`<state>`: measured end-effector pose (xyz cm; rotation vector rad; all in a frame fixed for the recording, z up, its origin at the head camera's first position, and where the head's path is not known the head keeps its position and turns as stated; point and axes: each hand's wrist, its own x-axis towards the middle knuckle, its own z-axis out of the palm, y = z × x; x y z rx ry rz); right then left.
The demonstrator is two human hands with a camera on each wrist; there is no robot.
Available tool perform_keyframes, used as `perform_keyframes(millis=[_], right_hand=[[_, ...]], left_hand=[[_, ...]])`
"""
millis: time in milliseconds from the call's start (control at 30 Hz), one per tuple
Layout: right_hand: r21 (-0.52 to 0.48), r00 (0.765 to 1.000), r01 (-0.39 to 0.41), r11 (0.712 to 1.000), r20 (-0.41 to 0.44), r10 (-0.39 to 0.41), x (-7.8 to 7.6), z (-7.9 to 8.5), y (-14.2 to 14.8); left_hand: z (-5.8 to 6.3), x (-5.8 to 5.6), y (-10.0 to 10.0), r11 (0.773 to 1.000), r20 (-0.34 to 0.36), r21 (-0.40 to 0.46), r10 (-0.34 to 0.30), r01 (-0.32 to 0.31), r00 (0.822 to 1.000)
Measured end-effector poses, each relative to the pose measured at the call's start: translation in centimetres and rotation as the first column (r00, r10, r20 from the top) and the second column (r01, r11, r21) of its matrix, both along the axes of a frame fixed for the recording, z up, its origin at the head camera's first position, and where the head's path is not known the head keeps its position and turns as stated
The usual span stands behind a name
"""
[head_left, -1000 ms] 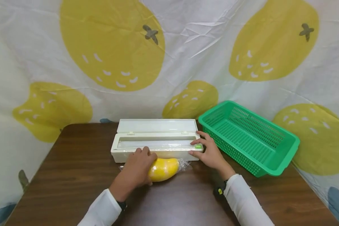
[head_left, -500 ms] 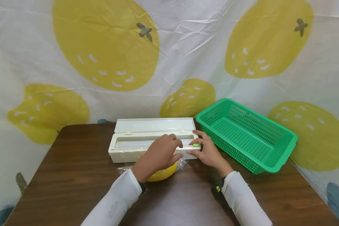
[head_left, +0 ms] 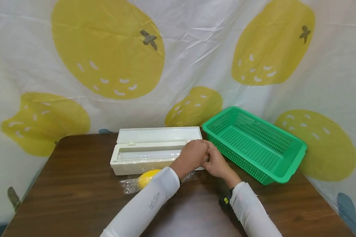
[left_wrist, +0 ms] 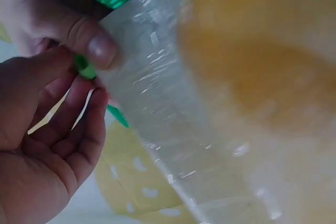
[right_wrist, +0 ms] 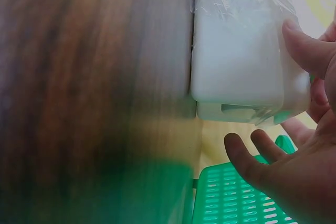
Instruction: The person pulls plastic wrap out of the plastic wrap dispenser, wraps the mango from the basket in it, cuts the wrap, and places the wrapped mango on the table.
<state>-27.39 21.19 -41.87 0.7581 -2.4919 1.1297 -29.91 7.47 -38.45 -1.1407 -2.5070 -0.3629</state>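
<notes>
A white cling film dispenser stands with its lid raised and a film roll inside. My left hand is at its right end, thumb and forefinger pinching the small green slide cutter in the left wrist view. Beside it, my right hand grips the same end, with the thumb on the front edge and the other fingers spread beyond the box in the right wrist view. A yellow mango in clear cling film lies before the dispenser, partly hidden by the left sleeve. Film stretches across the dispenser's front.
A green perforated basket stands right of the dispenser, close to both hands. The brown wooden table ends at a white curtain printed with yellow lemons.
My left hand has let go of the wrapped mango and moved right, over to the green cutter at the dispenser's end. The right hand has stayed at that end.
</notes>
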Motion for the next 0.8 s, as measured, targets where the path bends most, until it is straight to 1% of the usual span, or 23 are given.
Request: perform_keyframes(millis=[67, 167, 300, 400, 633, 800], right_hand=[[-0.019, 1.000, 0.002, 1.000, 0.016, -0.002, 0.5, 0.7, -0.3], [-0.015, 1.000, 0.007, 1.000, 0.013, -0.007, -0.2, -0.2, 0.0], [0.002, 0.999, 0.018, 1.000, 0.027, -0.018, -1.2, -1.7, 0.6], [0.003, 0.999, 0.016, 1.000, 0.039, -0.016, -1.6, -2.1, 0.9], [-0.006, 0.997, 0.009, 1.000, 0.071, -0.008, -1.7, -2.1, 0.9], [0.012, 0.999, 0.013, 1.000, 0.038, -0.013, -1.8, -2.0, 0.9]], left_hand=[[-0.2, 0.1, 0.0, 1.000, 0.002, 0.016, 0.005, -0.005, 1.000], [-0.5, 0.3, -0.1, 0.999, -0.048, 0.014, 0.029, -0.029, 0.998], [-0.5, 0.7, -0.3, 0.994, -0.152, -0.073, 0.066, -0.078, 0.986], [-0.4, 0.7, -0.3, 0.984, -0.193, -0.147, 0.067, -0.097, 0.979], [-0.2, 0.6, -0.4, 0.969, -0.182, -0.222, 0.072, -0.112, 0.981], [-0.3, 0.7, -0.3, 0.961, -0.188, -0.241, 0.093, -0.137, 0.978]])
